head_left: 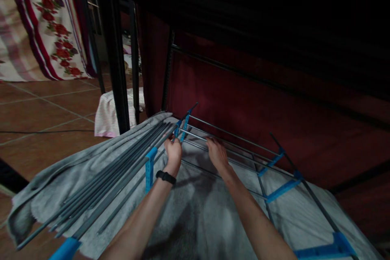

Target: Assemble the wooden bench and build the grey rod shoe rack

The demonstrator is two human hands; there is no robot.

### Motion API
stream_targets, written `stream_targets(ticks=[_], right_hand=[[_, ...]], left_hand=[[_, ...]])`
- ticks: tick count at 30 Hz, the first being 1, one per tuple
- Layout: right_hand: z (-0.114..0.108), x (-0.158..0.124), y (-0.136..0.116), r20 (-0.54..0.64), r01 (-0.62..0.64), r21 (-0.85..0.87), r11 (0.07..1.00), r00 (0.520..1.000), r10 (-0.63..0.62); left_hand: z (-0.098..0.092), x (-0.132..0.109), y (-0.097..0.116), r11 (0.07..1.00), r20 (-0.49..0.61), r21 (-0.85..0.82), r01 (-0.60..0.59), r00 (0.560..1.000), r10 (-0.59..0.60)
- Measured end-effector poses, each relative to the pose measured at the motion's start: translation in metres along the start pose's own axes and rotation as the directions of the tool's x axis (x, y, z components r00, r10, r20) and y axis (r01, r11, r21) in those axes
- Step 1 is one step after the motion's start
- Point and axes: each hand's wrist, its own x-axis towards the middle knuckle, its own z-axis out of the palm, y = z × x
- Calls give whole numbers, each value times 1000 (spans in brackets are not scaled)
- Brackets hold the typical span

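Note:
A partly built rack of thin grey rods and blue plastic brackets lies on a grey blanket (195,207). My left hand (173,152), with a black band on its wrist, is closed round the thicker grey pole (134,170), just beside a blue bracket (185,128) at the far end. On the far side, my right hand (216,152) has its fingers curled over a thin crossbar (195,134); the fingertips are partly hidden. Another blue bracket (149,168) sits on the pole nearer to me. At right, a second pole (319,201) carries more brackets.
Several loose grey rods (112,166) lie in a bundle left of the pole. Dark metal posts (117,69) stand beyond. A dark red cloth (243,85) hangs behind the rack. A striped cloth (105,113) and a black cable (45,132) are on the tiled floor.

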Motion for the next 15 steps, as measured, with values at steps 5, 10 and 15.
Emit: stream_targets(ticks=[5,10,15], right_hand=[[-3,1,-1,-23,17,41,999,1000,-16],[-3,2,-2,-36,28,58,998,999,-26],[0,2,-2,-41,17,75,997,999,-14]], left_hand=[[11,14,10,993,64,18,-121,991,119],[13,15,7,992,109,0,-126,986,125],[12,13,4,994,84,-11,-106,991,107]])
